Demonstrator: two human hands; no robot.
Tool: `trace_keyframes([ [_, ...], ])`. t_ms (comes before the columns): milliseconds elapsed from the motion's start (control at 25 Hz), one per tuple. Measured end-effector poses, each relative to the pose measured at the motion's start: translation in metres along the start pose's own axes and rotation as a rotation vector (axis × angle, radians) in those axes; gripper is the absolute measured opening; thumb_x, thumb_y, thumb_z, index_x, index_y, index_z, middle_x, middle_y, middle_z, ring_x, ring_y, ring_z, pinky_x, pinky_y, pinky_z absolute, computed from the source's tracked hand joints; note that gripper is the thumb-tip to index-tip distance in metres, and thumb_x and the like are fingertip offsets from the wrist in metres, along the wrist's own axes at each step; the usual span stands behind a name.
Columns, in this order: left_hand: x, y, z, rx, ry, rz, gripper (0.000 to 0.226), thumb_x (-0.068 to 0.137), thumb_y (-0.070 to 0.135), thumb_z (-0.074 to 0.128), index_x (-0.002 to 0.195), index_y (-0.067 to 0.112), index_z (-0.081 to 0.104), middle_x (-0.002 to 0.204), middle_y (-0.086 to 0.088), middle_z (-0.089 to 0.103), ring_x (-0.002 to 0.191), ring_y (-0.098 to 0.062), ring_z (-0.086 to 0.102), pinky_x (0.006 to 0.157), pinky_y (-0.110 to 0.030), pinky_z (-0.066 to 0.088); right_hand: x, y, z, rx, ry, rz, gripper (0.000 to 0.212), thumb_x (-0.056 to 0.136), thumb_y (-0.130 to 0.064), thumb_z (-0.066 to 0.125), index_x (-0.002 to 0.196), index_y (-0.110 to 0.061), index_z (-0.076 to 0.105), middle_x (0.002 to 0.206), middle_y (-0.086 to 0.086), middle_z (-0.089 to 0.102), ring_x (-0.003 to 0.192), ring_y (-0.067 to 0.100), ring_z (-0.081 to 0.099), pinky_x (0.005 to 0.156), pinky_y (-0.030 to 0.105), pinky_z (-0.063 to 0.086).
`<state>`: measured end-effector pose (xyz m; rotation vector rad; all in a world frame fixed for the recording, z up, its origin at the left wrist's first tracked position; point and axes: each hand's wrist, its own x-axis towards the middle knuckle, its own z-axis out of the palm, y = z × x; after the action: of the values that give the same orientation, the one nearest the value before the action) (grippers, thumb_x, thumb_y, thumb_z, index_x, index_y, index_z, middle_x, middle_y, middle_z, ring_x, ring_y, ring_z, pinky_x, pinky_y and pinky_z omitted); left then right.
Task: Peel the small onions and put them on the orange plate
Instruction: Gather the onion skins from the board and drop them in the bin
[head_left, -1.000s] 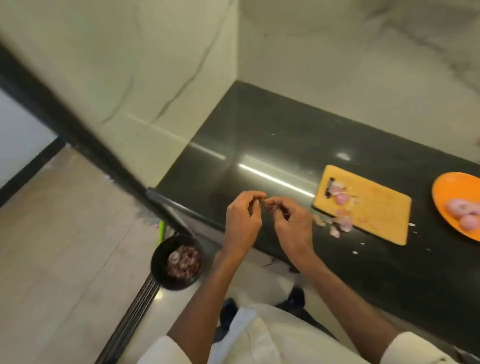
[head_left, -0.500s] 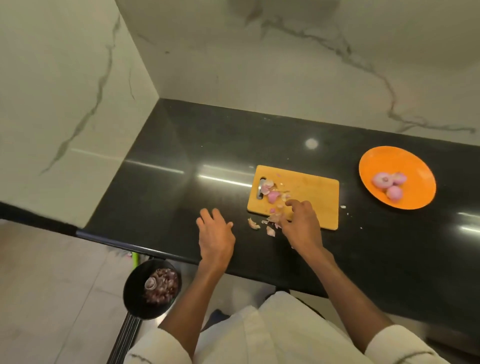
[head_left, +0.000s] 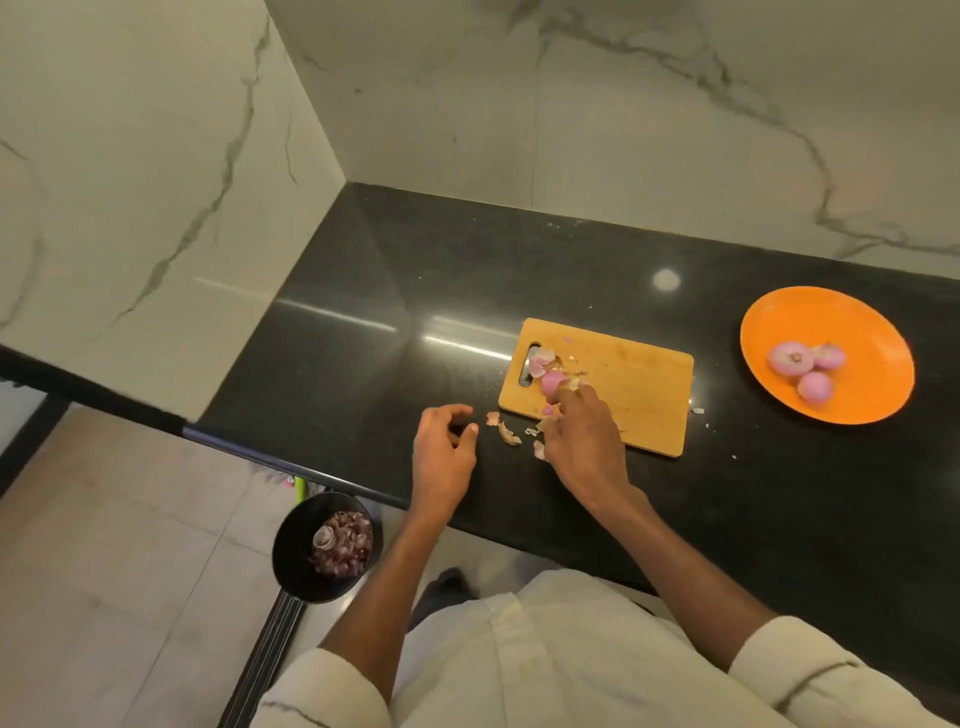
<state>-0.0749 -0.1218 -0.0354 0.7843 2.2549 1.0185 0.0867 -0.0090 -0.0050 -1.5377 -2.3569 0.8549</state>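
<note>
A small pink onion (head_left: 551, 381) lies among loose skins (head_left: 540, 359) at the left end of the wooden cutting board (head_left: 641, 395). My right hand (head_left: 584, 439) reaches over the board's near left corner, with bent fingertips at that onion; whether they grip it is hidden. My left hand (head_left: 444, 454) rests on the black counter left of the board, fingers loosely curled and holding nothing. The orange plate (head_left: 852, 322) sits to the right and carries three peeled onions (head_left: 790, 358).
More skins (head_left: 509, 434) lie on the counter (head_left: 363, 338) between my hands. A black bowl (head_left: 291, 551) with dark purple onion bits stands on the floor below the counter edge. Marble walls close the back and left.
My right hand has slid from the skins at the board's near corner further onto the board, up to the pink onion. The fingers of my left hand have curled in.
</note>
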Motion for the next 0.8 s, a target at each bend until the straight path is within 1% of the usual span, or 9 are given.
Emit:
trace_keyframes([
  [40,-0.002,-0.003,0.001,0.144,0.006,0.014,0.037,0.104,0.028,0.068,0.14,0.02,0.061,0.136,0.003,0.054,0.115,-0.01,0.06,0.102,-0.031,0.056,-0.003,-0.005,0.006,-0.105,-0.06,-0.013,0.048,0.096,-0.028,0.076,0.139,-0.018,0.058,0.138,0.003,0.053,0.119,0.023,0.057,0.093,0.036,0.055],
  [120,-0.001,-0.004,0.002,0.271,-0.047,0.046,0.055,0.103,0.039,0.069,0.15,0.017,0.053,0.139,0.001,0.045,0.121,-0.012,0.055,0.107,-0.034,0.053,-0.009,-0.012,0.019,-0.249,-0.116,-0.022,0.059,0.091,-0.031,0.082,0.141,-0.018,0.053,0.144,0.006,0.045,0.123,0.025,0.053,0.095,0.038,0.056],
  [200,0.002,-0.001,0.007,0.318,-0.165,0.169,0.063,0.1,0.042,0.073,0.153,0.017,0.049,0.139,-0.001,0.043,0.12,-0.013,0.054,0.106,-0.034,0.052,-0.014,-0.015,0.025,-0.234,-0.108,-0.06,0.054,0.092,-0.023,0.081,0.14,-0.018,0.055,0.144,0.005,0.044,0.123,0.024,0.053,0.096,0.037,0.056],
  [280,0.004,0.006,0.015,0.352,-0.226,0.272,0.061,0.097,0.039,0.077,0.148,0.018,0.051,0.136,-0.001,0.045,0.116,-0.014,0.056,0.101,-0.033,0.055,-0.019,-0.012,0.021,-0.139,-0.064,-0.07,0.049,0.093,-0.017,0.078,0.138,-0.019,0.059,0.14,0.002,0.049,0.119,0.021,0.056,0.094,0.035,0.056],
  [400,0.005,0.014,0.025,0.349,-0.24,0.309,0.053,0.097,0.035,0.078,0.14,0.015,0.054,0.132,-0.003,0.046,0.109,-0.016,0.059,0.096,-0.035,0.058,-0.028,0.006,0.005,-0.017,0.1,0.126,0.043,0.096,-0.016,0.075,0.136,-0.02,0.063,0.133,0.0,0.054,0.115,0.02,0.06,0.094,0.035,0.056],
  [480,0.003,0.012,0.028,0.37,-0.245,0.321,0.05,0.097,0.032,0.079,0.138,0.015,0.056,0.133,-0.003,0.046,0.113,-0.017,0.058,0.098,-0.035,0.057,-0.033,0.019,-0.005,-0.078,0.041,0.329,0.046,0.096,-0.016,0.075,0.138,-0.016,0.058,0.136,0.006,0.053,0.118,0.025,0.06,0.098,0.038,0.054],
  [560,0.0,0.011,0.03,0.352,-0.269,0.341,0.05,0.097,0.027,0.079,0.14,0.015,0.057,0.135,-0.003,0.048,0.117,-0.018,0.058,0.101,-0.035,0.055,-0.039,0.02,-0.001,-0.196,-0.075,0.432,0.053,0.092,-0.012,0.079,0.138,-0.012,0.052,0.14,0.012,0.052,0.122,0.03,0.059,0.099,0.04,0.055],
  [720,-0.004,0.012,0.037,0.292,-0.328,0.411,0.054,0.095,0.018,0.08,0.143,0.017,0.056,0.137,-0.004,0.052,0.119,-0.02,0.061,0.102,-0.037,0.057,-0.042,-0.006,0.022,-0.007,-0.096,0.305,0.05,0.09,-0.001,0.074,0.135,-0.012,0.054,0.133,0.009,0.054,0.119,0.028,0.06,0.097,0.039,0.054],
  [800,-0.002,0.013,0.036,0.268,-0.347,0.399,0.049,0.098,0.017,0.077,0.142,0.017,0.057,0.137,-0.004,0.053,0.119,-0.021,0.062,0.1,-0.037,0.056,-0.04,-0.011,0.021,0.096,-0.014,0.268,0.045,0.091,0.002,0.071,0.131,-0.016,0.059,0.128,0.004,0.057,0.112,0.022,0.062,0.093,0.037,0.055],
])
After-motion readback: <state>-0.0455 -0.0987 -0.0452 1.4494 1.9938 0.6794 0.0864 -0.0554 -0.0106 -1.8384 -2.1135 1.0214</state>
